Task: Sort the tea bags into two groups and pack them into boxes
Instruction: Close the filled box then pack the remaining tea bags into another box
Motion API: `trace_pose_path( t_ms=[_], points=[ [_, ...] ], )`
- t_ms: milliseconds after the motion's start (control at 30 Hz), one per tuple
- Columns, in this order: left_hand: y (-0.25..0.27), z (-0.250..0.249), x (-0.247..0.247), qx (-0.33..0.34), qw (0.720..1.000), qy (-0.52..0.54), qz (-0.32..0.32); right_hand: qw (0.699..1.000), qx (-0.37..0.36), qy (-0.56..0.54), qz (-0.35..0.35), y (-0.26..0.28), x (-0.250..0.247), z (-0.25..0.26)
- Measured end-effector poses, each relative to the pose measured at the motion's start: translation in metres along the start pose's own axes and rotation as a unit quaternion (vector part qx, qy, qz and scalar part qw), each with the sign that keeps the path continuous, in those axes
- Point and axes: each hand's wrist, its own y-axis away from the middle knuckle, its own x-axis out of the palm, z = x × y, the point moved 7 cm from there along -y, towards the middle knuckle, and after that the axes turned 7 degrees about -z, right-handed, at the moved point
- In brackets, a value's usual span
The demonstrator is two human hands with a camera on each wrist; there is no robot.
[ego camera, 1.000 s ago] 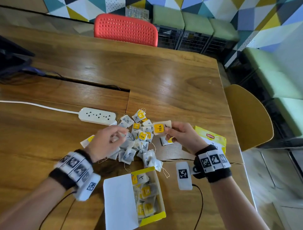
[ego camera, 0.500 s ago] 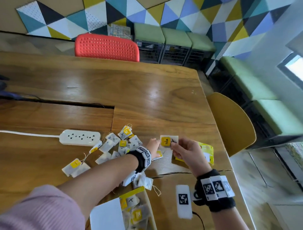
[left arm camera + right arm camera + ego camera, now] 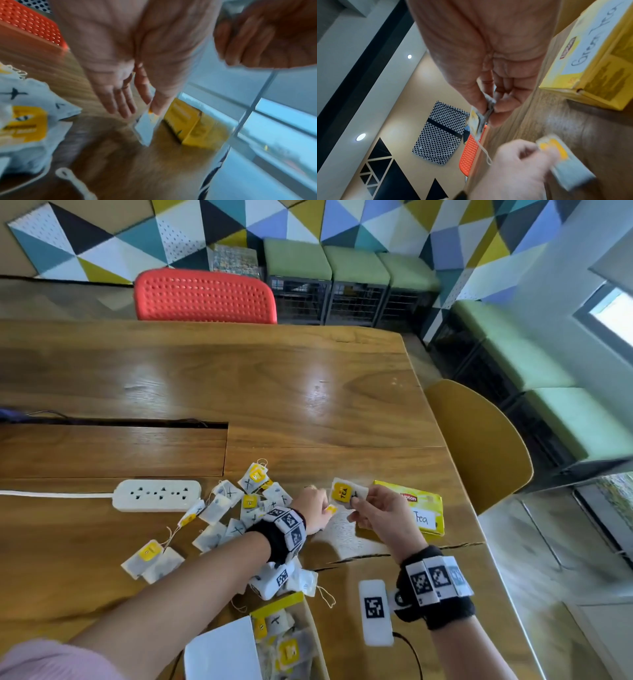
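Observation:
My right hand [image 3: 354,499] pinches a white tea bag with a yellow TEA tag [image 3: 343,492] above the table, just left of the shut yellow Lipton box [image 3: 423,510] labelled Green Tea [image 3: 590,44]. In the right wrist view its thumb and forefinger [image 3: 489,108] squeeze the bag's edge [image 3: 477,121]. My left hand [image 3: 327,508] has crossed over beside it and pinches a second tea bag [image 3: 145,128] with thumb and forefinger [image 3: 150,109], low over the wood. A pile of tea bags [image 3: 239,505] lies behind the left wrist. An open box [image 3: 287,648] holds several bags at the near edge.
A white power strip [image 3: 157,494] with its cord lies left of the pile. Two stray tea bags [image 3: 150,559] sit at the near left. A red chair [image 3: 205,296] stands at the far side and a yellow chair [image 3: 479,446] at the right table edge.
My left hand left the pile, swung right to the tea bag lying beside the yellow box and took hold of it. The right hand kept its tea bag and shifted slightly right.

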Motion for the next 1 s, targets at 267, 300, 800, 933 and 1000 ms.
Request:
trace_pose_path(
  t_ms=[267, 300, 800, 933, 1000],
  points=[
    [0.042, -0.018, -0.049, -0.05, 0.824, 0.558, -0.078, 0.987, 0.089, -0.131, -0.033, 0.005, 0.029, -0.005],
    [0.045, -0.018, -0.05, -0.046, 0.8, 0.595, -0.068, 0.987, 0.088, -0.128, -0.037, 0.005, 0.033, -0.004],
    [0.125, 0.084, -0.105, -0.105, 0.774, 0.575, -0.243, 0.913, -0.066, 0.373, 0.149, 0.022, 0.084, -0.028],
    [0.144, 0.098, -0.1, -0.156, 0.682, 0.68, -0.218, 0.834, -0.089, 0.482, 0.253, 0.034, 0.111, -0.065],
    [0.148, 0.098, -0.097, -0.169, 0.674, 0.691, -0.2, 0.809, -0.131, 0.508, 0.265, 0.037, 0.126, -0.065]
  ],
)
